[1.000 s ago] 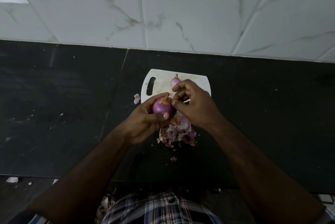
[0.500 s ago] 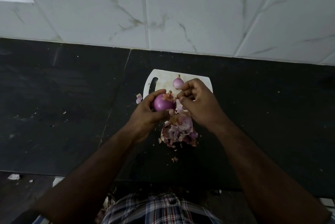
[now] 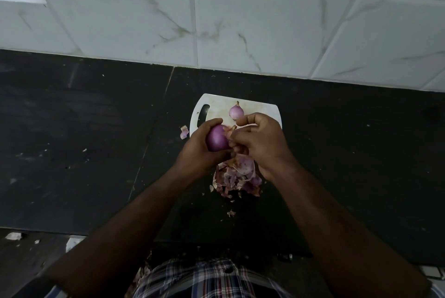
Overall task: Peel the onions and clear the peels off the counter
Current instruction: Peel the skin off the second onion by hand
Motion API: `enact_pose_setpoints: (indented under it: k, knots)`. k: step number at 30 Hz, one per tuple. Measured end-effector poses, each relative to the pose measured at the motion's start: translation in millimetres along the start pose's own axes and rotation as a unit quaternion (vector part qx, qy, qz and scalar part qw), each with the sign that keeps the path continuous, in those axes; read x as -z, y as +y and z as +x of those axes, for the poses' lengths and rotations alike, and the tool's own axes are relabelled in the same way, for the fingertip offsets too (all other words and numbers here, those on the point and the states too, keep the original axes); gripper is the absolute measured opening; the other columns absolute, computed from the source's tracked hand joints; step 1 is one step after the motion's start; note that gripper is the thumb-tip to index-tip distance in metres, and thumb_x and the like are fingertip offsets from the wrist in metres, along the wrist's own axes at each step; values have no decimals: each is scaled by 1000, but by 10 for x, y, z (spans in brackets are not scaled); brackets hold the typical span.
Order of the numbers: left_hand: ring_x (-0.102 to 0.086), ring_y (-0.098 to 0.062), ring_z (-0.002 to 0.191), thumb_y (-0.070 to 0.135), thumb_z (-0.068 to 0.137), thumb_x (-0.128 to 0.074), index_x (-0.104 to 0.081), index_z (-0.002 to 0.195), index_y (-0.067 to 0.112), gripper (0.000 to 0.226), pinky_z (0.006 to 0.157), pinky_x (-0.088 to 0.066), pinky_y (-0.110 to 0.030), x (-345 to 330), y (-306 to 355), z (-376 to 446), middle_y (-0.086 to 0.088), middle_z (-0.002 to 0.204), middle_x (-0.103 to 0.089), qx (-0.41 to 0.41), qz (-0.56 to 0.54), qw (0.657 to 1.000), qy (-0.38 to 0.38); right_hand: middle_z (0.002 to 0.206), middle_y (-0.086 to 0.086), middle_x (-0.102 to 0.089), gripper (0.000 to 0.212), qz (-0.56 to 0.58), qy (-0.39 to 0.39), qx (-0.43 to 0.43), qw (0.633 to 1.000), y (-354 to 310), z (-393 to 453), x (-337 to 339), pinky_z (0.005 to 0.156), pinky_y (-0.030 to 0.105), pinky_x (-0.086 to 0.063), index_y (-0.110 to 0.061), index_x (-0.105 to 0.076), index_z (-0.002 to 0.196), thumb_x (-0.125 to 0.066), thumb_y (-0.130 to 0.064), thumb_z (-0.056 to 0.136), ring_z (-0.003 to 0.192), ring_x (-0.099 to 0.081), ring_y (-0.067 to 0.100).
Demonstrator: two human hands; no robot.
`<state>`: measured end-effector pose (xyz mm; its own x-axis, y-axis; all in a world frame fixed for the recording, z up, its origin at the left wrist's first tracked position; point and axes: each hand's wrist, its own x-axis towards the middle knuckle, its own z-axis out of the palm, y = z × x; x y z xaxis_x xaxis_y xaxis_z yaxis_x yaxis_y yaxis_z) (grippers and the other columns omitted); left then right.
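Left hand [image 3: 199,150] grips an onion [image 3: 216,138]; right hand [image 3: 260,141] pinches its skin at 3 o'clock.

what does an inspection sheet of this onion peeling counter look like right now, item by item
surface: dark stone counter, speckled with small pale scraps.
job's things: purple onion held above the counter; a smaller onion on the white cutting board; pile of peels on the counter below the hands.
clutter: one stray peel left of the board; small bits nearer the person.
hands: left hand grips the purple onion; right hand pinches skin at its top.
cables: nothing seen.
surroundings: white marbled wall tiles behind; plaid shirt at the bottom edge.
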<state>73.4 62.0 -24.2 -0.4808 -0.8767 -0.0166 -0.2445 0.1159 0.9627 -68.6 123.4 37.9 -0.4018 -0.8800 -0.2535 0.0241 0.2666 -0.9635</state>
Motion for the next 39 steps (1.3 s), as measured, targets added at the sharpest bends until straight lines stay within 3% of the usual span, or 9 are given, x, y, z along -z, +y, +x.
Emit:
enact_pose_setpoints:
  k: [6,13,17,20,23,26,29,33,39]
  knots:
    - [-61,-11,116,13,69,-90,-51,141,29,83,91,-59,-32,39,-53,10,8,129,-57,-17,50,996,-70,78,12,-74,22,204,0,-42,978,-232,35,101,64,28,-58,1,-60,105,-69,5,85,66,-68,19]
    - [-64,-11,104,1,71,-88,-41,137,23,83,78,-59,-22,122,17,22,5,124,-53,65,-66,994,-60,84,2,-77,16,-138,22,105,985,-4,127,457,71,33,-59,-19,-75,92,-79,-8,80,80,-74,17]
    - [-65,-21,111,0,72,-87,-47,129,26,74,90,-60,-39,164,-11,13,-2,128,-55,100,-117,984,-85,114,-14,-72,22,-360,-55,99,926,178,80,498,87,9,-43,-24,-79,101,-81,-25,80,106,-64,0]
    - [-65,-24,113,-2,74,-84,-54,127,26,68,93,-59,-40,147,-51,21,-5,128,-58,102,-138,981,-94,105,-13,-75,23,-313,0,177,933,94,35,413,85,12,-51,-26,-76,107,-76,-22,85,95,-66,-5]
    - [-66,-28,114,1,69,-86,-58,128,22,69,92,-59,-40,119,-67,24,-10,128,-60,102,-155,977,-105,101,-14,-74,26,-293,-43,227,928,4,12,317,83,15,-53,-25,-74,111,-74,-19,87,91,-67,-4]
    - [-66,-31,114,4,67,-82,-59,130,17,68,93,-58,-42,107,-58,16,-13,128,-62,95,-163,975,-117,98,-14,-72,23,-367,-99,272,884,-9,42,257,79,11,-47,-23,-73,111,-68,-18,89,90,-64,1]
    - [-66,-32,114,7,66,-83,-60,129,16,67,96,-57,-45,114,-47,10,-13,128,-63,92,-162,976,-114,94,2,-75,19,-432,-95,338,831,51,100,243,77,31,-49,-13,-74,103,-61,-19,90,86,-67,18]
    - [-65,-28,116,15,63,-87,-62,130,20,71,97,-57,-46,127,-55,11,-8,129,-64,88,-131,981,-115,89,11,-73,24,-484,-100,376,784,136,149,258,75,39,-50,-6,-74,93,-54,-20,93,80,-67,26]
    - [-67,-25,113,12,67,-86,-62,130,22,68,98,-56,-49,124,-23,-3,-5,125,-67,71,-101,987,-107,84,10,-71,15,-457,-61,396,794,172,158,248,73,39,-48,-4,-71,89,-60,-13,92,77,-64,23]
